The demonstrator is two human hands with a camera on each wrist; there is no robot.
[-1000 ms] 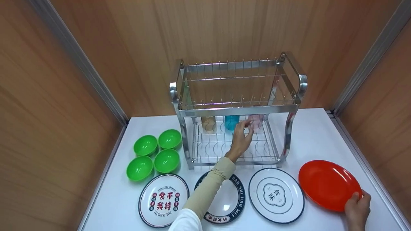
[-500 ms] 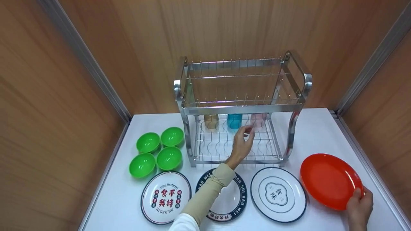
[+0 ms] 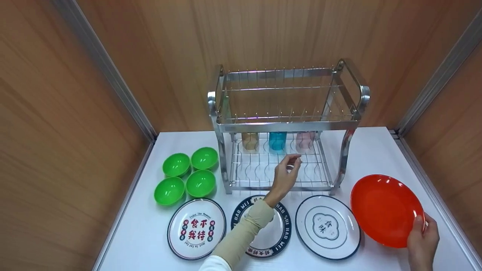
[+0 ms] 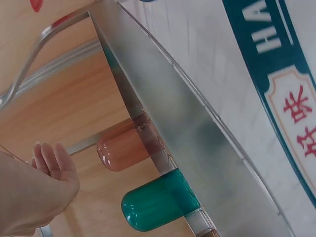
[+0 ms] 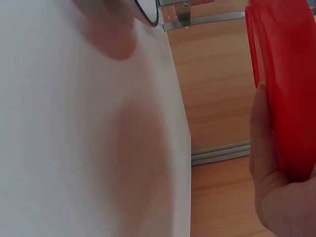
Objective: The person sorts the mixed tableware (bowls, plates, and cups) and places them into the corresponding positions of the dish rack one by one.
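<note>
My right hand (image 3: 422,239) pinches the rim of a red plate (image 3: 387,210), thumb on its upper face. The right wrist view shows the plate (image 5: 296,74) raised off the white table with its shadow below. My left hand (image 3: 287,175) is in front of the two-tier metal dish rack (image 3: 290,127), fingers loosely curved and nothing between them. On the rack's lower tier stand a pink cup (image 3: 305,140), a blue cup (image 3: 277,141) and an amber cup (image 3: 250,141). The left wrist view shows the left hand (image 4: 42,192) apart from the cups.
Several green bowls (image 3: 201,183) cluster left of the rack. Along the front lie a plate with red characters (image 3: 196,229), a dark-rimmed plate (image 3: 263,253) partly under my left arm, and a white plate with a thin dark edge (image 3: 327,227). Wooden panels surround the table.
My left hand has drawn back from beside the pink cup toward the rack's front. My right hand has lifted and tilted the red plate slightly. The head view has shifted a little.
</note>
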